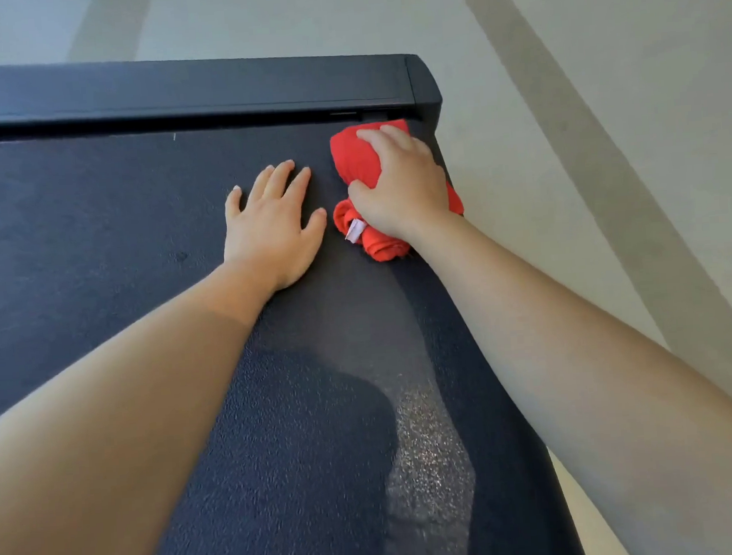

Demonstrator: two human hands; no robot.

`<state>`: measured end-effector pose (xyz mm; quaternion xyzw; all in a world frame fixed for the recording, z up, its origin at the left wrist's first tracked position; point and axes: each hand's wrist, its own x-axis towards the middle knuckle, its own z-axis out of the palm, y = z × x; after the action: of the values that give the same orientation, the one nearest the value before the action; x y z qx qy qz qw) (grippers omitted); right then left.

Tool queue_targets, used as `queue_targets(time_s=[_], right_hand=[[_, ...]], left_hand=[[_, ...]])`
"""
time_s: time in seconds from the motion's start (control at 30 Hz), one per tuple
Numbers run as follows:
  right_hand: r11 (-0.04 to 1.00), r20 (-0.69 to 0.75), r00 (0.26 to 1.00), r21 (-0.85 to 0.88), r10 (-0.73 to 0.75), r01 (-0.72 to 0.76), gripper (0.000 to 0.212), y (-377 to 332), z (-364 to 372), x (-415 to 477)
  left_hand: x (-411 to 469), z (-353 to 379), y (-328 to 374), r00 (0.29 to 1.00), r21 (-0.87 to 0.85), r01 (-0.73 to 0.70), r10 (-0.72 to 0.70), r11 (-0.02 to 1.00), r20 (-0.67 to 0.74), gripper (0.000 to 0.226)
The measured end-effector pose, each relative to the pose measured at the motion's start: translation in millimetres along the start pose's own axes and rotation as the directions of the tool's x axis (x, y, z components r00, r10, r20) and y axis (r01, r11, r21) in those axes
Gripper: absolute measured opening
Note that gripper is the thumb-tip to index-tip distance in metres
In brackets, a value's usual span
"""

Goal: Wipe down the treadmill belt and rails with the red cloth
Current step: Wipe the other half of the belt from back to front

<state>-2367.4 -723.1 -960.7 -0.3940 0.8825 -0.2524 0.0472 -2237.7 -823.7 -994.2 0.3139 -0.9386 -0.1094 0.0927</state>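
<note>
The right hand (401,184) lay on top of the bunched red cloth (358,160) in the upper right part of the frame, fingers curled over the fabric and the thumb tucked against its left side, pressing it down onto the treadmill belt (91,218). The cloth sat at the belt's far right corner, just below the dark rail (178,91) that ran across the top of the frame. A rolled end of it stuck out beneath the wrist toward the centre, and a small white tag (354,230) showed there.

Just to the left, near the cloth but not touching it, the left hand (272,227) rested flat on the belt — fingers straight and slightly spread, palm down, holding nothing.

Both bare forearms reached in from the bottom corners of the frame. Between them, in the lower centre, a paler speckled streak (428,455) ran along the textured belt surface; whether it was dust, damp or light could not be told. Beyond the treadmill, pale floor (557,69) with broad grey bands filled the top and right of the frame.
</note>
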Motion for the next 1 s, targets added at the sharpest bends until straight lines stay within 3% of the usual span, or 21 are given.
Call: queue_targets(time_s=[0.3, 0.47, 0.8, 1.0], right_hand=[[0.998, -0.045, 0.999, 0.055, -0.012, 0.014, 0.06, -37.1, 9.9, -138.7], [1.0, -0.056, 0.998, 0.012, 0.008, -0.007, 0.057, -44.8, 19.6, -97.2], [0.999, -0.064, 0.997, -0.03, 0.04, -0.042, 0.059, -51.2, 37.6, 34.8], [0.998, -0.009, 0.999, -0.04, 0.039, -0.04, 0.06, -53.9, 23.3, -9.1]], left_hand=[[-37.0, -22.6, -29.0, 0.985, -0.017, -0.131, 0.132, 0.991, 0.109, 0.052], [-45.0, -24.9, -51.2, 0.997, 0.002, -0.052, 0.052, 0.999, 0.062, 0.058], [-39.3, -16.2, -54.1, 0.998, -0.015, -0.057, 0.057, 0.998, -0.017, 0.056], [-40.9, -21.1, -50.9, 0.999, -0.016, -0.037, 0.037, 0.999, 0.006, 0.057]])
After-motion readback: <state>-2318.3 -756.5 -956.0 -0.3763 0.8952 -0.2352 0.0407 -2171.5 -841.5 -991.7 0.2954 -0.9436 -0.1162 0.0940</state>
